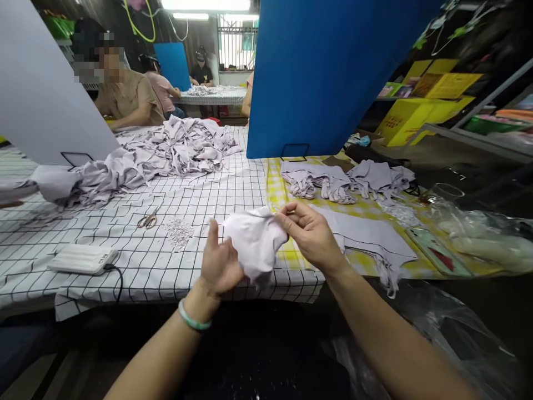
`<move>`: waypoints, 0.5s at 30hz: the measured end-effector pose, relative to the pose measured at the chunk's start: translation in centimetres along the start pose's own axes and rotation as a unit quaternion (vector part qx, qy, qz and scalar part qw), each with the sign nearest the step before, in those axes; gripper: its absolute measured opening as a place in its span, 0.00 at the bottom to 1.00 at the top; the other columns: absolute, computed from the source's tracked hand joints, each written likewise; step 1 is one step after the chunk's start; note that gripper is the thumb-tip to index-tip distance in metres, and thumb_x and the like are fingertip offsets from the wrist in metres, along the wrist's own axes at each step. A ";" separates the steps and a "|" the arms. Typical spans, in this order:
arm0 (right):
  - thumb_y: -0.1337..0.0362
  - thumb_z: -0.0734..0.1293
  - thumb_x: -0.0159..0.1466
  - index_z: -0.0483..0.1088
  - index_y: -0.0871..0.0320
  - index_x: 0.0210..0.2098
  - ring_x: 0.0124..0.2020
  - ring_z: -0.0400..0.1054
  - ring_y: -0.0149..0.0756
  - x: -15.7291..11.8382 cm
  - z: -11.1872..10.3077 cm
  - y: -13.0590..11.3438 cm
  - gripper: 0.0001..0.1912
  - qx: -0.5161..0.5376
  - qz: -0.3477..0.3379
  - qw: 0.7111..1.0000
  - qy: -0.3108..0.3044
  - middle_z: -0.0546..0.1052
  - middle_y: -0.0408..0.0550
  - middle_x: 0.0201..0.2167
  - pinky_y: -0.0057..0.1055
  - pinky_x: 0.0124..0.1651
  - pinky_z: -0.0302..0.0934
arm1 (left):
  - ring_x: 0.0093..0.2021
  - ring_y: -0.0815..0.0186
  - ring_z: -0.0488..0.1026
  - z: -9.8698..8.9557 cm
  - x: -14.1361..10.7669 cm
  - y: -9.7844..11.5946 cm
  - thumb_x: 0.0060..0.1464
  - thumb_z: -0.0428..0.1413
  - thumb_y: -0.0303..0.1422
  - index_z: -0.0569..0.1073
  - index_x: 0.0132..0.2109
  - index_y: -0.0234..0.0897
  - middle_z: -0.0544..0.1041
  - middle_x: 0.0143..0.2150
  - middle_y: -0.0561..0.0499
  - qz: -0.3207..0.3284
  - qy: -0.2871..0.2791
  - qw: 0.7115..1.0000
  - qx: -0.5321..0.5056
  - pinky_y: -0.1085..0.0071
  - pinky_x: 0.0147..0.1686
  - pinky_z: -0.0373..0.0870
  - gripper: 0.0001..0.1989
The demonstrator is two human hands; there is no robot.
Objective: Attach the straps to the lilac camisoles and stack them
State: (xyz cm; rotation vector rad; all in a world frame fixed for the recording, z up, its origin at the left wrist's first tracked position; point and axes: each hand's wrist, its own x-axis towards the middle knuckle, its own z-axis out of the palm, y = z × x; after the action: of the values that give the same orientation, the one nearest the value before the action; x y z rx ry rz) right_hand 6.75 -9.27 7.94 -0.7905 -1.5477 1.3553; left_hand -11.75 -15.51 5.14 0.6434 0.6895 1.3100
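Note:
A pale lilac cloth piece (256,241) hangs between my hands over the table's front edge. My right hand (306,233) pinches its upper right corner between thumb and fingers. On the cloth's left side is my left hand (220,258), its thumb raised and its other fingers curled against the fabric; whether they grip it is hard to make out. A green bangle (194,316) circles the left wrist. Right of my right hand lies a flat stack of the same cloth (370,236). Scissors (147,221) and a small heap of scraps (179,232) lie left of my left hand.
A big cloth pile (179,147) covers the back left. More stacks (320,178) sit on the yellow checked cover, near a phone (439,253). A white power bank (83,259) is at left. Blue (320,78) and white (50,83) boards stand upright. Several people sit beyond.

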 end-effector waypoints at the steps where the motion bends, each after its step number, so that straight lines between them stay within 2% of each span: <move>1: 0.52 0.72 0.62 0.69 0.54 0.34 0.21 0.62 0.28 0.3 0.0 0.6 0.14 0.004 0.013 1.000 0.001 0.68 0.37 0.20 0.27 0.27 0.59 | 0.60 0.45 0.71 -0.5 0.2 -0.9 0.57 0.43 0.64 0.77 0.49 0.33 0.80 0.48 0.35 -0.026 -0.010 1.000 -0.003 0.51 0.52 0.74 0.39; 3: 0.51 0.72 0.61 0.68 0.54 0.33 0.19 0.58 0.27 0.6 0.0 1.6 0.15 0.025 0.026 0.999 0.016 0.65 0.34 0.17 0.26 0.26 0.58 | 0.52 0.49 0.77 -1.1 0.4 -1.5 0.58 0.54 0.54 0.78 0.43 0.32 0.81 0.42 0.38 -0.041 -0.010 0.999 0.005 0.56 0.48 0.77 0.27; 5: 0.51 0.74 0.60 0.68 0.54 0.33 0.21 0.59 0.26 0.5 -0.2 2.0 0.15 0.063 0.019 0.997 0.040 0.65 0.34 0.19 0.25 0.28 0.60 | 0.44 0.55 0.79 -1.1 0.5 -0.6 0.57 0.60 0.42 0.78 0.40 0.32 0.82 0.37 0.42 -0.020 0.004 1.000 0.013 0.63 0.44 0.78 0.15; 7: 0.50 0.72 0.61 0.68 0.54 0.34 0.27 0.65 0.28 0.1 0.0 1.9 0.15 0.117 0.021 0.992 0.028 0.70 0.38 0.25 0.27 0.32 0.65 | 0.45 0.56 0.79 -0.4 0.4 1.4 0.58 0.59 0.40 0.78 0.43 0.32 0.82 0.38 0.43 -0.005 -0.001 1.000 0.005 0.65 0.44 0.78 0.15; 9: 0.46 0.67 0.64 0.70 0.54 0.37 0.35 0.70 0.34 -0.5 0.5 1.8 0.17 0.155 0.044 0.986 -0.035 0.74 0.43 0.33 0.33 0.37 0.70 | 0.49 0.51 0.79 0.8 0.1 3.6 0.60 0.55 0.46 0.77 0.49 0.31 0.82 0.43 0.40 -0.029 -0.050 0.998 -0.004 0.61 0.46 0.77 0.22; 11: 0.44 0.62 0.66 0.72 0.55 0.39 0.41 0.73 0.40 -0.9 1.5 1.8 0.21 0.121 0.062 0.982 -0.130 0.77 0.48 0.38 0.39 0.43 0.72 | 0.51 0.46 0.78 2.1 -0.3 5.5 0.59 0.52 0.52 0.75 0.53 0.30 0.81 0.45 0.38 -0.071 -0.124 0.990 0.004 0.58 0.44 0.78 0.29; 13: 0.48 0.63 0.66 0.74 0.57 0.41 0.46 0.74 0.45 -1.0 2.6 1.8 0.19 0.003 0.052 0.971 -0.231 0.79 0.51 0.42 0.43 0.51 0.70 | 0.48 0.43 0.79 2.9 -0.8 6.6 0.57 0.54 0.52 0.73 0.55 0.28 0.81 0.44 0.36 -0.117 -0.199 0.973 0.019 0.58 0.38 0.79 0.32; 15: 0.53 0.66 0.64 0.76 0.56 0.43 0.50 0.73 0.47 -0.5 3.4 1.4 0.15 -0.128 0.006 0.948 -0.292 0.80 0.52 0.45 0.45 0.56 0.68 | 0.43 0.46 0.81 3.1 -1.1 7.0 0.57 0.57 0.45 0.72 0.56 0.26 0.81 0.43 0.36 -0.145 -0.241 0.959 0.035 0.61 0.34 0.79 0.28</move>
State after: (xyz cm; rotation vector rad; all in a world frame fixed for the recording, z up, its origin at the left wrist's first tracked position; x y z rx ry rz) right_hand 3.73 -10.82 6.50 -0.5725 -2.2191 1.4968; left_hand -13.96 -15.64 12.53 0.8473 0.4102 0.8147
